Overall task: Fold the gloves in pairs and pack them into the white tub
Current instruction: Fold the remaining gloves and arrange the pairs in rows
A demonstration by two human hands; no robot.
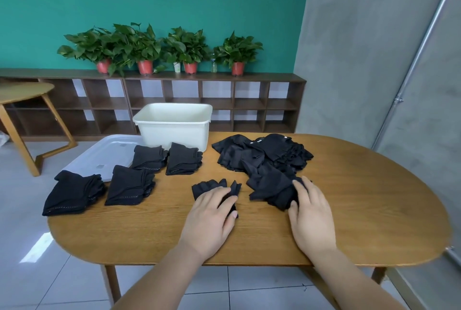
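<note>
A white tub (172,132) stands at the table's far edge. Several folded stacks of black gloves lie left of centre, among them a near-left stack (72,193) and one by the tub (183,162). A loose pile of black gloves (262,157) spreads to the right of the tub. My left hand (212,217) lies flat on a single black glove (212,186) near the table's middle. My right hand (311,217) rests on the near end of another glove (272,190) from the pile, its fingers curved over the cloth.
A translucent lid (109,150) lies on the wooden table (349,210) at the far left, partly under the stacks. Behind stand a low shelf with potted plants (147,50) and a second table (22,92) at left. A grey wall is to the right.
</note>
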